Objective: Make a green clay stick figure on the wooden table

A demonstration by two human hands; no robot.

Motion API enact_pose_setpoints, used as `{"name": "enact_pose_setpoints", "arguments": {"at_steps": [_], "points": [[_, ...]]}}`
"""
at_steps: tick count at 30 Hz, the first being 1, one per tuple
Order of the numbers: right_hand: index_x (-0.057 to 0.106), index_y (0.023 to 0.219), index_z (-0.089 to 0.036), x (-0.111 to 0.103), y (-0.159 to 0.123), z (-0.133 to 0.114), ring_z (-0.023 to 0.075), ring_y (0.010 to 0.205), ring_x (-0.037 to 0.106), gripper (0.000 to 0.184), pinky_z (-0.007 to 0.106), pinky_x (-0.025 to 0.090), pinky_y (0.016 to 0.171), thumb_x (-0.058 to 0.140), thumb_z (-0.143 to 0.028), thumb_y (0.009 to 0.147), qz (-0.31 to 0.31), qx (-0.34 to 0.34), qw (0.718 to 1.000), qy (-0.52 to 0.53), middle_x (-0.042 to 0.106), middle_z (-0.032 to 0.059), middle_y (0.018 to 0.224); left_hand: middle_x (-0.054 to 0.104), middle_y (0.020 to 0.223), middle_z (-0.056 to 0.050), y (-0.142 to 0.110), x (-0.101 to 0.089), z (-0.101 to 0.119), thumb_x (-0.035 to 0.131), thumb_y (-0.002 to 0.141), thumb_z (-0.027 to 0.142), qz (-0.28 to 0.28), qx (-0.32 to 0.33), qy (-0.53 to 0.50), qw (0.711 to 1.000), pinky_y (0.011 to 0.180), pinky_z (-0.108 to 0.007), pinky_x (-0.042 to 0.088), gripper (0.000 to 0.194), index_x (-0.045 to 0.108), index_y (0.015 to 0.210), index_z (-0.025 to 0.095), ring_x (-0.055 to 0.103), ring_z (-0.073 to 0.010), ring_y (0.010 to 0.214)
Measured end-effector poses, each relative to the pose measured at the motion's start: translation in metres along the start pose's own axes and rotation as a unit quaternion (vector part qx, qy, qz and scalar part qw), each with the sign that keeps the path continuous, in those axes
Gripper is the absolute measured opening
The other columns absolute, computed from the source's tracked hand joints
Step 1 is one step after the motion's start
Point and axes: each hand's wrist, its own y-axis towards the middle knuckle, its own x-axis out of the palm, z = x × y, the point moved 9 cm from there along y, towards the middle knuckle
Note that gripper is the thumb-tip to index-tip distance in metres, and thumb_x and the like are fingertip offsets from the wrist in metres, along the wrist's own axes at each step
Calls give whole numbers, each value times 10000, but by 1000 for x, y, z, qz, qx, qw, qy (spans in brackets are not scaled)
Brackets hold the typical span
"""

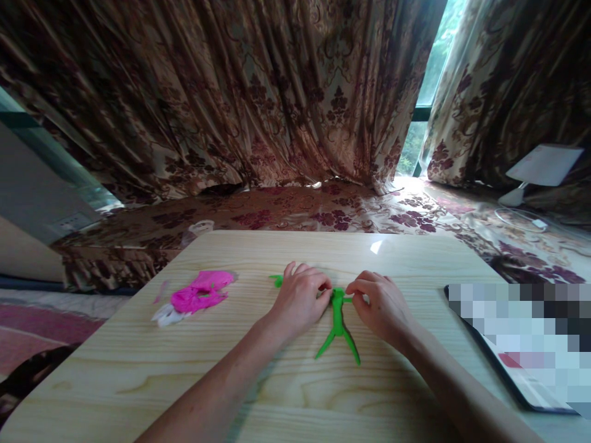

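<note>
A green figure [338, 317] that looks like modelling clay lies on the table, with a thick body and two thin, spread legs pointing toward me. My left hand [302, 292] is at its upper left side, thumb and fingertips pinched together; whatever they pinch is mostly hidden. From the right, my right hand [381, 303] pinches the thin green arm that sticks out from the body. Another small green piece [277, 281] lies just beyond my left hand, partly covered by it.
On the left of the wooden table [221, 381] lies a crumpled bright pink piece [203, 292] with whitish plastic [167, 315] at its end. A dark-edged tablet-like object [517, 351], its face blurred, lies at the right. Beyond are curtains [277, 92] and a white lamp [545, 166].
</note>
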Motion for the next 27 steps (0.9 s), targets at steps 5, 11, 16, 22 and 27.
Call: {"name": "enact_pose_setpoints", "arguments": {"at_steps": [5,11,16,22,27], "points": [[656,842,-223,-6,2,-1,166,783,558,162,282,385,732,526,-156,773,29,-2,999,14,614,33,832,630,765,-2,0,2,2,540,753,232,3,1,-4,1000,933,-395,262,84,621,734,239,507,-191,866],[659,865,-235,0,6,-7,178,815,545,130,295,386,751,592,-290,768,19,-16,1000,5,600,36,851,626,760,-11,0,5,2,536,746,239,-1,-3,0,1000,881,-379,302,76,610,732,226,511,-196,849],[663,814,-225,5,11,-9,164,801,542,139,275,383,733,526,-248,820,2,-17,1000,-13,602,36,823,624,756,-9,0,6,4,533,747,234,-8,1,0,1000,860,-374,309,73,604,737,223,513,-194,836],[655,794,-209,0,13,0,153,772,537,210,258,382,698,457,-238,861,18,0,1000,-17,598,37,791,622,736,-5,0,6,5,541,744,242,-11,4,-4,1000,854,-371,307,58,589,723,219,519,-194,830],[652,879,-229,2,10,0,175,839,531,141,277,379,749,562,-292,791,6,-8,1000,0,601,36,862,634,818,-5,1,5,1,535,747,235,15,-7,-8,1000,869,-367,304,87,598,805,226,520,-189,865]]}}
